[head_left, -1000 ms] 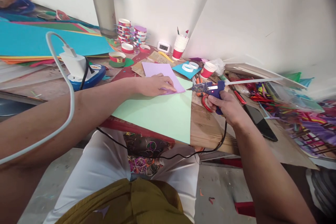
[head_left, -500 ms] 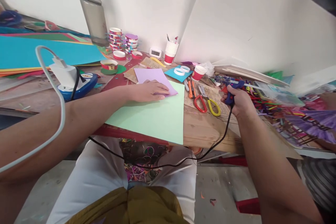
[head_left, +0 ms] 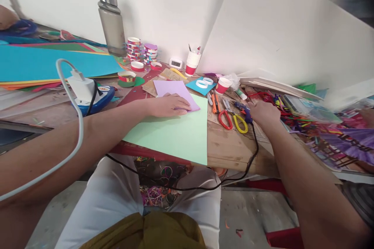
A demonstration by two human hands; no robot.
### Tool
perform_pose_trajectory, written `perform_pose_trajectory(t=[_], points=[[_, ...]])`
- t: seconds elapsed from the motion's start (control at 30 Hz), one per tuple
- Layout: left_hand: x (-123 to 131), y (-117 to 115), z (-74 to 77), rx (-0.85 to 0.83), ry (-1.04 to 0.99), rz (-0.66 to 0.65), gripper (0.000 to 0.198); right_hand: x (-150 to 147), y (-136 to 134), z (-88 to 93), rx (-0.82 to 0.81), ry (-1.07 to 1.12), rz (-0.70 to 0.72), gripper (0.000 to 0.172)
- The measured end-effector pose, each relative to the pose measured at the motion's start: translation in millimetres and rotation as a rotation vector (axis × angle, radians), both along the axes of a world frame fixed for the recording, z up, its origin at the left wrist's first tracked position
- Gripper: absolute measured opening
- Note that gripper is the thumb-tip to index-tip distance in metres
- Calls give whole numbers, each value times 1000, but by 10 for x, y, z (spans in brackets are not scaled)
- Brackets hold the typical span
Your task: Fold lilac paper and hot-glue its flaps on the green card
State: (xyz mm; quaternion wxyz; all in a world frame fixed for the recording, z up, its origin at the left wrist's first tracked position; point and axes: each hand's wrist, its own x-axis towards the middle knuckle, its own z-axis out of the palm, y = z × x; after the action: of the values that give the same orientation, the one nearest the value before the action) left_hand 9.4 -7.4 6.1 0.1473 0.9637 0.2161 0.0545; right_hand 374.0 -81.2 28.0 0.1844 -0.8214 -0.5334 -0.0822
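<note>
My left hand (head_left: 172, 105) lies flat with its fingers stretched out on a folded-looking sheet of purple paper (head_left: 171, 87). Under it is a larger light green sheet (head_left: 175, 136), which reaches the table's front edge. A dark blue glue gun (head_left: 246, 113) rests on the table, its black cord hanging over the edge. Just right of the glue gun is my right hand (head_left: 265, 113), back upward, its fingers mostly hidden. Left of the glue gun lie scissors (head_left: 233, 120) with one red and one yellow handle, and an orange utility knife (head_left: 215, 103).
A power strip (head_left: 106, 95) with a white plug sits at left, its white cable crossing my left arm. Behind stand a bottle (head_left: 111, 25), stacked paper rings (head_left: 150, 52), a small clock (head_left: 175, 63) and paper cups (head_left: 193, 64). Colourful craft pieces (head_left: 292, 114) crowd the right.
The glue gun, held up in my right hand before, now lies on the table beside the scissors. My left hand stays on the purple paper. The view has shifted slightly.
</note>
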Motion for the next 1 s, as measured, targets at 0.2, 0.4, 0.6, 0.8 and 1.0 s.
perform_pose_trajectory(t=[0.2, 0.4, 0.6, 0.8, 1.0], points=[[-8, -30, 8, 13, 21, 0, 48, -993, 1, -105, -13, -69, 870, 52], [-15, -52, 11, 8, 55, -8, 48, -1221, -17, -361, -285, -167, 932, 64], [-54, -22, 61, -45, 74, -1, 51, -1150, -86, -372, -293, -189, 967, 65], [-119, -34, 144, -148, -13, 32, 56, -1162, -109, -284, -110, -95, 979, 62], [-144, -10, 105, -134, 10, -4, 52, -1290, -147, -307, -222, -74, 1131, 64]])
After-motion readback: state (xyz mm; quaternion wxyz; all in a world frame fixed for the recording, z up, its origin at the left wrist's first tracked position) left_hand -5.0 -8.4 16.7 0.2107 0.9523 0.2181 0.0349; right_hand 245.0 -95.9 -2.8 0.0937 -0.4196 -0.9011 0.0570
